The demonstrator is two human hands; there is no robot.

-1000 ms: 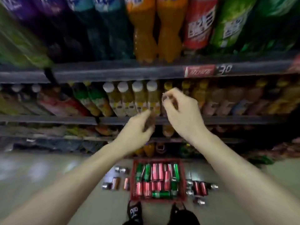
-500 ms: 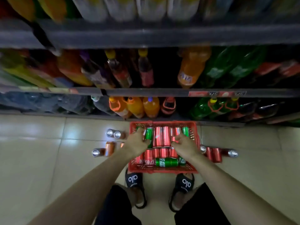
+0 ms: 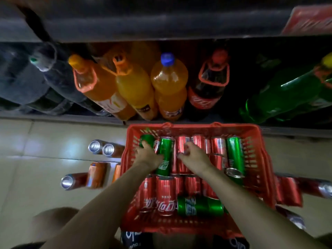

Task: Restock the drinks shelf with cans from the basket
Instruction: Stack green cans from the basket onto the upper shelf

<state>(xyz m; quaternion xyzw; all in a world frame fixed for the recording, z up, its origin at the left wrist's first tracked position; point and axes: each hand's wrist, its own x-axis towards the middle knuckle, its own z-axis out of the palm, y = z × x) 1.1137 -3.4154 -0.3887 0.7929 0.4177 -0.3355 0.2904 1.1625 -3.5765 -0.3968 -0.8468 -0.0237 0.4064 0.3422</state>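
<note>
A pale tiled floor (image 3: pixel 45 133) fills the left side, glossy, with soft light patches reflected near its grout lines. Along its far edge runs a dark bottom shelf (image 3: pixel 53 116) holding big bottles: three orange bottles (image 3: pixel 167 81) near the middle, a cola bottle (image 3: pixel 208 87) just beside them, green bottles (image 3: pixel 291 94) to the right, dark ones (image 3: pixel 36 81) to the left. A grey shelf board (image 3: pixel 143 20) overhangs them. Lighting is dim.

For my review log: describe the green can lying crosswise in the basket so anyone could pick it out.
Find the red basket on the floor before the bottom shelf. Along its near edge lies a green can, right of two red cans. It alone lies sideways; the other green cans point toward the shelf.
</note>
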